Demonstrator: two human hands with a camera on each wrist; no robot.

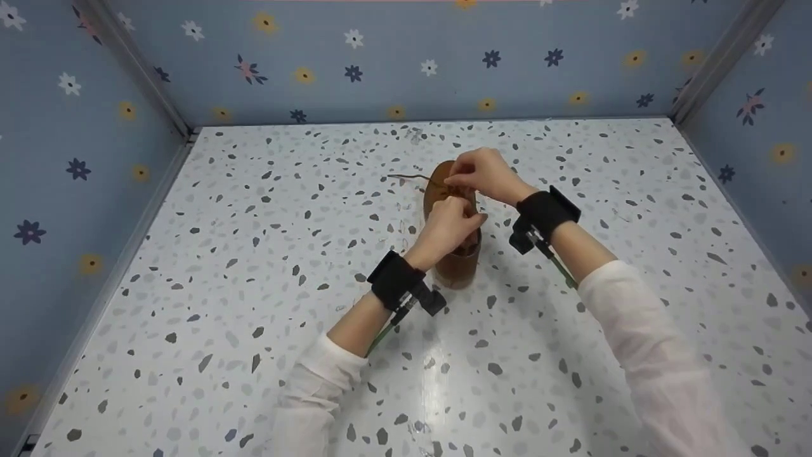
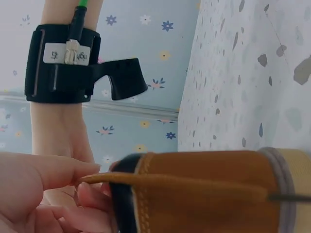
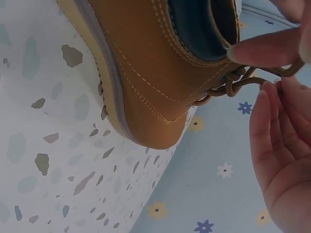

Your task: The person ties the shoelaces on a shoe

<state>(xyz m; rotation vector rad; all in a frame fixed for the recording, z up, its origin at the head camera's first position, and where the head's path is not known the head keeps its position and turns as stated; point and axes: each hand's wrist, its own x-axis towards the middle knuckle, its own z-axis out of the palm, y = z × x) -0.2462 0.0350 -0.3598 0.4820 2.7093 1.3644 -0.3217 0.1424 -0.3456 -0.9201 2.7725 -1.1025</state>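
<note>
A tan lace-up boot [image 1: 457,270] with a dark padded collar [image 3: 192,29] stands on the speckled surface, toe pointing away. My left hand [image 1: 447,228] is over the boot's opening. It pinches a brown shoelace [image 2: 184,187], whose dark-tipped end runs along the boot's side in the left wrist view. Farther forward, my right hand [image 1: 487,174] pinches lace between thumb and fingers above the eyelets. A looped stretch of shoelace [image 3: 248,85] leads from the boot up to those fingertips in the right wrist view. One loose lace end [image 1: 406,176] sticks out left of the toe.
The white speckled tabletop [image 1: 254,266] spreads around the boot. Blue flowered panels [image 1: 393,63] stand along its back and sides. Black camera bands, such as the right wristband [image 1: 549,212], are strapped on both wrists.
</note>
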